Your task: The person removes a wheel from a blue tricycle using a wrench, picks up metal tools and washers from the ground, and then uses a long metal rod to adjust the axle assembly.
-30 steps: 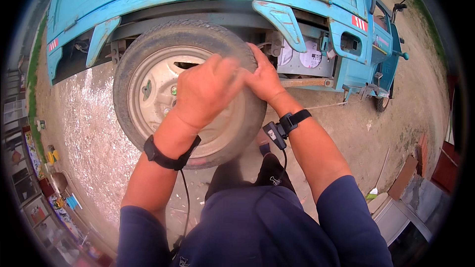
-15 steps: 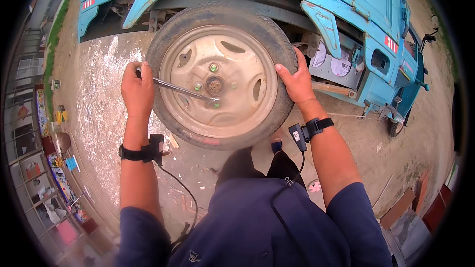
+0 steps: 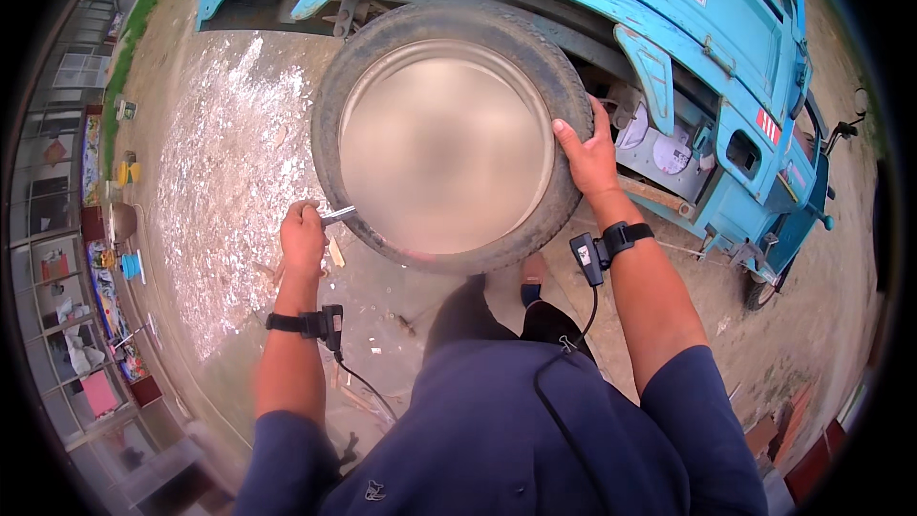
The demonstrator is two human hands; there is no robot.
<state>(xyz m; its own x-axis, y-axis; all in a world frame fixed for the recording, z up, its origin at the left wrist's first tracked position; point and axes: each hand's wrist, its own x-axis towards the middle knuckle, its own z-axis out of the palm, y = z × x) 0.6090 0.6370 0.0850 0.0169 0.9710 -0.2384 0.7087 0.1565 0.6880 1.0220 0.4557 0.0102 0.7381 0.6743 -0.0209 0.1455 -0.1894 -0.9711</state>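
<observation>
In front of me a wheel (image 3: 445, 145) with a black tyre and pale metal rim stands against the side of a blue three-wheeled cargo vehicle (image 3: 573, 0). The face of its rim is smeared, so the hub and nuts cannot be made out. My right hand (image 3: 589, 161) grips the tyre's right edge, thumb on the sidewall and fingers round the tread. Closed round a metal wrench (image 3: 338, 216), my left hand (image 3: 303, 241) is beside the tyre's lower left. The wrench's end overlaps the tyre's edge; whether they touch, I cannot tell.
Pale flakes cover the concrete (image 3: 224, 191) to the left. Short wood pieces (image 3: 336, 252) lie near my left hand. A glazed frontage (image 3: 57, 277) runs along the far left, with a blue container (image 3: 131, 266) before it. Cables hang from both my wrist straps.
My left hand has drawn the wrench down and away from the wheel's nuts. My right hand still holds the tyre. The rim's face, sharp before, is now smeared.
</observation>
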